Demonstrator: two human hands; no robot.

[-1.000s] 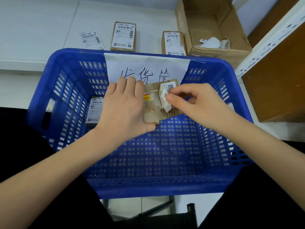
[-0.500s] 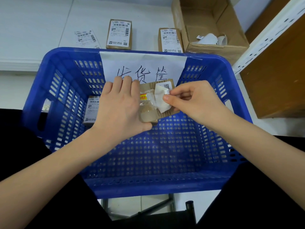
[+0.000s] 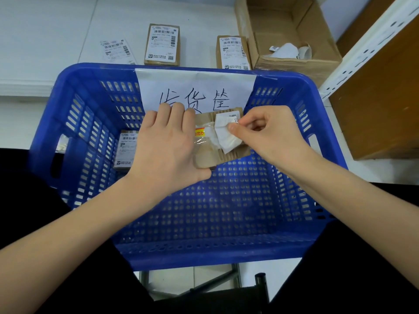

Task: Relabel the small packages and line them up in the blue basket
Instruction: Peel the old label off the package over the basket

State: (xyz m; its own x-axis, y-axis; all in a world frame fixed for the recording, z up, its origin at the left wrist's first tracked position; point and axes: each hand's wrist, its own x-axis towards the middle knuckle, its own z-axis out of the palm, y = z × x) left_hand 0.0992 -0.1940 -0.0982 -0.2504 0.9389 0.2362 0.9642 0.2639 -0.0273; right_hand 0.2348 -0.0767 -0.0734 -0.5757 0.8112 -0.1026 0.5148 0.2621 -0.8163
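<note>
Label (image 3: 224,134) peeled further by pinching right hand (image 3: 269,132), left hand (image 3: 167,146) gripping upright package (image 3: 217,152), long axis front-to-back.

The basket (image 3: 74,123) was glossy blue perforated plastic with a matt paper sign (image 3: 195,87). The held package (image 3: 223,155) was ribbed brown cardboard, its label (image 3: 224,137) crumpled white paper beside shiny clear tape (image 3: 205,143). The table (image 3: 45,41) looked smooth and white.

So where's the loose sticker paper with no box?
The loose label lies flat on the white table, beyond the blue basket's far-left corner, left of a labelled package.
</note>
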